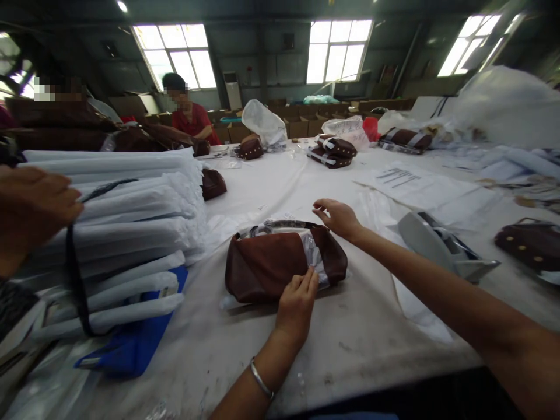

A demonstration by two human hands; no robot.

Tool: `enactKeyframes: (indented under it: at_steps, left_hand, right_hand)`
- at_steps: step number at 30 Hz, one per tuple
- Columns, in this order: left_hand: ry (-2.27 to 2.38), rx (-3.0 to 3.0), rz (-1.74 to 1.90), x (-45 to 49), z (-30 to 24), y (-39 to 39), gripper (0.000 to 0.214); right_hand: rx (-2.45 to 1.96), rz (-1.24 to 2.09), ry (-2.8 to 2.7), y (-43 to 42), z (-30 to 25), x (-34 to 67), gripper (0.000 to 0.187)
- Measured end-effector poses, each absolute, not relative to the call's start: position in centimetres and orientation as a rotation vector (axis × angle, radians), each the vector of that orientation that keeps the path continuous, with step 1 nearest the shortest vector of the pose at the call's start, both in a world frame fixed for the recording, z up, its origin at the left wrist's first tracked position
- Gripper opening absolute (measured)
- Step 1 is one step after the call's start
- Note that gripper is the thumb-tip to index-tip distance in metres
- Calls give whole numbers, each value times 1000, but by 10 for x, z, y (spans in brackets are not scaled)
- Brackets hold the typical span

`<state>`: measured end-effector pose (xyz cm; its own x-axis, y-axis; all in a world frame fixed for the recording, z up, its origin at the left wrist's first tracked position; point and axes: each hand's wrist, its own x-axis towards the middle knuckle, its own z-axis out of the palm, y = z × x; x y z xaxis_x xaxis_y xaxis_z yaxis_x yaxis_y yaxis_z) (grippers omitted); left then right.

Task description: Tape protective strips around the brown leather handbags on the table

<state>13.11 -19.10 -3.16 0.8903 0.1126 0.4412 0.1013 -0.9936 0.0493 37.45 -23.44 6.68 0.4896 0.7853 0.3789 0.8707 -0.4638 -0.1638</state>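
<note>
A brown leather handbag (266, 265) lies on the table in front of me, its dark handle (293, 224) along the far side. A strip of clear plastic wrap (311, 248) goes round the bag right of its middle. My left hand (298, 303), with a silver bangle at the wrist, is closed at the near end of this wrap, fingertips together on it. Just beyond the bag's far right corner, my right hand (339, 219) is raised, fingers loosely bent and a little apart, with nothing visible in them.
At left another person's hand (39, 210) is beside a black strap (74, 274) and stacked white-wrapped packs (144, 233). A blue folder-like piece (135, 350) lies below. A grey tape dispenser (431, 242) stands at right. More brown bags (335, 150) and a person in red (192, 121) are farther back.
</note>
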Motion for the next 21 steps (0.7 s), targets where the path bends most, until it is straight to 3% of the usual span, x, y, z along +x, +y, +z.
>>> enactKeyframes:
  at_steps: [5, 10, 14, 21]
  left_hand:
    - [77, 3026, 741, 124, -26, -190, 41]
    - [-74, 3081, 701, 86, -12, -160, 42]
    - [192, 3173, 659, 48, -9, -119, 56]
    - [298, 3138, 737, 36, -37, -107, 66]
  right_hand:
    - [-2057, -377, -1817, -278, 6, 302, 45]
    - [-2051, -290, -1857, -287, -21, 302, 55]
    - [-1894, 100, -1633, -286, -1, 303, 52]
    - [-1854, 449, -992, -314, 5, 221, 37]
